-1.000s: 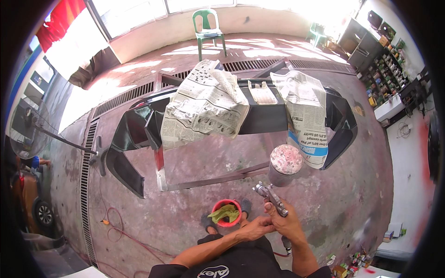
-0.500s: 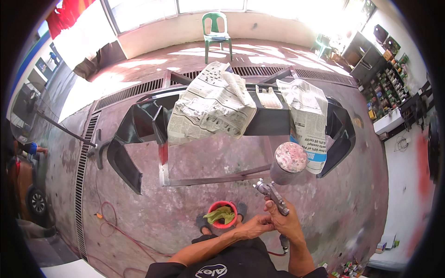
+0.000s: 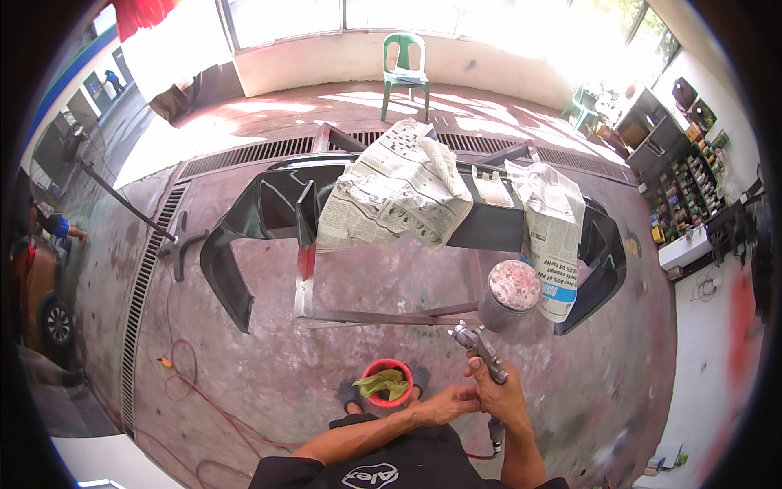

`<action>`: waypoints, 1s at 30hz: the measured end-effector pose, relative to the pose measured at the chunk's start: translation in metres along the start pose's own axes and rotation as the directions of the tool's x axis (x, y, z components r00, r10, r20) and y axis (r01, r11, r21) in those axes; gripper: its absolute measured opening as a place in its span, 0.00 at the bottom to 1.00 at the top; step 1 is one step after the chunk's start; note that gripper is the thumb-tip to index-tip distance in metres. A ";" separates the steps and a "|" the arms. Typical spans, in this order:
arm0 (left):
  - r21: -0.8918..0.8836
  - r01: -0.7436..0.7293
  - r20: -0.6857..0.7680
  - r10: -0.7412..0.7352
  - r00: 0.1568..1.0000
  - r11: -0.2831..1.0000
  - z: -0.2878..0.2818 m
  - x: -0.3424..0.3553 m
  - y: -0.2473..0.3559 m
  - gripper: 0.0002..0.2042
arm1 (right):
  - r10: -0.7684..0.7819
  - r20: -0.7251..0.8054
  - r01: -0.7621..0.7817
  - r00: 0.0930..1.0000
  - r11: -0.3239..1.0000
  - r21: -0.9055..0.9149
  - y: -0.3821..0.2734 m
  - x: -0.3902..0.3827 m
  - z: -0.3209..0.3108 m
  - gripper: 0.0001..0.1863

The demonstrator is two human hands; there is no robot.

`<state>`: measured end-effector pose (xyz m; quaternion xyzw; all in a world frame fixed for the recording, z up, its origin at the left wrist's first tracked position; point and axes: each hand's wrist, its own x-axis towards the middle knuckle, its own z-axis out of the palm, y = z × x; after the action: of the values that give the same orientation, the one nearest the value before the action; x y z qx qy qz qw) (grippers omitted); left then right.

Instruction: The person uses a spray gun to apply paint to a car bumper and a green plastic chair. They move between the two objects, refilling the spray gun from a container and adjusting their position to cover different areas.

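Observation:
My right hand [image 3: 498,393] grips a silver spray gun [image 3: 487,352], topped by a grey cup with a pink-speckled lid [image 3: 513,287]. My left hand [image 3: 448,403] is closed against the gun handle beside it; what its fingers hold is hidden. A hose fitting [image 3: 496,436] hangs below the gun. Beyond lies a black car bumper [image 3: 481,228] on a metal stand [image 3: 383,316], partly covered by newspaper sheets [image 3: 383,212]. A red bucket [image 3: 406,383] holding a yellow-green cloth [image 3: 375,381] sits between my feet.
A pedestal fan pole [image 3: 130,204], red hose [image 3: 236,422] and floor grate [image 3: 151,310] lie left, near an orange car [image 3: 37,301] and another person's arm [image 3: 61,228]. A green chair [image 3: 403,77] stands beyond; crowded shelves [image 3: 692,187] are right.
The view has tilted and shifted slightly, so the bumper and chair appear a little further right and lower. Both my hands keep much the same grip on the spray gun.

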<state>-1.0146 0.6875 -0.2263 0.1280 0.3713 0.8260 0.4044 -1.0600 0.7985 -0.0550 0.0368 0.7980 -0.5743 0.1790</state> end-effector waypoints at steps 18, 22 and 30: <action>0.108 0.003 0.031 -0.006 1.000 0.994 -0.001 -0.022 0.014 0.19 | 0.002 -0.034 -0.002 0.999 1.000 0.005 -0.021 -0.016 0.026 0.29; 0.077 0.006 0.055 -0.011 0.998 0.997 0.001 -0.027 0.018 0.19 | 0.020 -0.034 -0.020 0.999 1.000 -0.005 -0.012 -0.017 0.029 0.30; 0.062 0.006 -0.034 -0.004 0.999 0.998 -0.001 -0.027 0.015 0.16 | 0.047 -0.043 -0.043 0.998 0.995 0.086 0.007 -0.007 0.023 0.27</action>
<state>-1.0063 0.6603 -0.2135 0.1254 0.4041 0.8150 0.3960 -1.0463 0.7806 -0.0654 0.0752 0.7756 -0.6027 0.1719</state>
